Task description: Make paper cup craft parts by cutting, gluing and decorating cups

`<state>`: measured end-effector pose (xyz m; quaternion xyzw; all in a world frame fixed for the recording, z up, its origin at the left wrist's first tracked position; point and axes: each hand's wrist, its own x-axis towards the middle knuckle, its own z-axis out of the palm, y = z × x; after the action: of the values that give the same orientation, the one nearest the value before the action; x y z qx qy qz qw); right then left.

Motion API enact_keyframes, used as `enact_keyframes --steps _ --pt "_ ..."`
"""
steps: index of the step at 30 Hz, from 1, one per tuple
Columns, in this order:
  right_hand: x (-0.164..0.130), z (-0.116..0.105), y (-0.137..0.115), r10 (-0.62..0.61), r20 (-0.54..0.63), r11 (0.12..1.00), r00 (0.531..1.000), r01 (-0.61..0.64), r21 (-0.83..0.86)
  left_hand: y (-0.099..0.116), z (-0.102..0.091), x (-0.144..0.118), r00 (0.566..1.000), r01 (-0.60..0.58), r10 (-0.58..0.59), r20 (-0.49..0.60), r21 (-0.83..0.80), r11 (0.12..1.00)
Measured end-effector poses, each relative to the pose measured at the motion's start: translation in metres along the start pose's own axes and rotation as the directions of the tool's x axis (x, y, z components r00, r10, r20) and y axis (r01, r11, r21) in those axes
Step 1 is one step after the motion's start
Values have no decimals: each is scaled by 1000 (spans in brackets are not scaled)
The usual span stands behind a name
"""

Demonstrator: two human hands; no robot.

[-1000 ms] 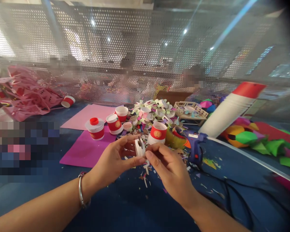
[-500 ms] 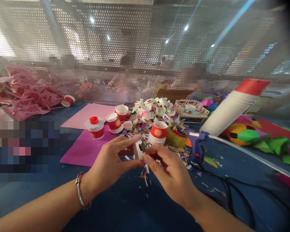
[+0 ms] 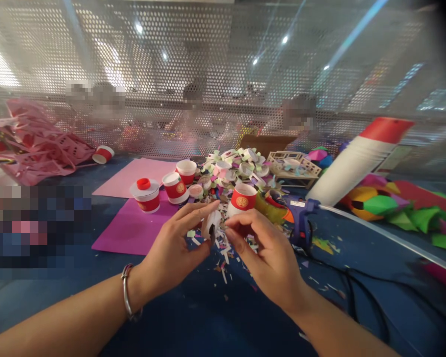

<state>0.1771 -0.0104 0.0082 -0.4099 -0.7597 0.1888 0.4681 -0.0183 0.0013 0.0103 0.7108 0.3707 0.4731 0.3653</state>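
Between the thumb and fingers of my left hand (image 3: 174, 245) is a small white ring-like paper piece (image 3: 210, 223) with a dark spot on it. A metal bangle circles that wrist. My right hand (image 3: 265, 253) is just to the right, apart from the piece, its thumb and fingertips drawn into a pinch; whatever they hold, if anything, is too small to make out. Right behind the hands stands a red and white paper cup (image 3: 244, 196) with a gold emblem. Paper scraps (image 3: 223, 250) are strewn on the blue table below.
A blue glue gun (image 3: 300, 213) with a black cord lies at right, near a white roll with a red end (image 3: 360, 161). Several red-and-white cups and purple paper (image 3: 122, 230) are at left. Behind is a heap of paper rings (image 3: 241, 163) before a perforated screen.
My right fingers have come away from the white paper piece. My left hand has turned it and moved it slightly left.
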Motion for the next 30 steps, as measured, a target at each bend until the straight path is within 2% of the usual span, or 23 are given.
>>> enact_keyframes --steps 5,9,12,18,24,30 --pt "3 -2 1 -68 -23 997 997 67 -31 5 -1 -4 994 -14 13 111 12 1000" --pt "4 -3 1 -167 -43 985 985 165 -48 1 -6 -4 966 -89 76 249 43 995" --pt "4 -4 1 -215 -31 976 976 214 -44 -5 -10 -2 945 -81 70 319 22 996" --pt "3 -7 0 -195 21 980 981 195 -33 -6 -12 1 927 -60 47 371 22 998" --pt "5 -8 0 -180 43 983 983 182 -33 -5 -9 1 928 -31 79 363 -136 990" --pt "5 -8 1 -204 108 979 973 205 -2 -5 -10 1 911 -45 90 402 -121 992"
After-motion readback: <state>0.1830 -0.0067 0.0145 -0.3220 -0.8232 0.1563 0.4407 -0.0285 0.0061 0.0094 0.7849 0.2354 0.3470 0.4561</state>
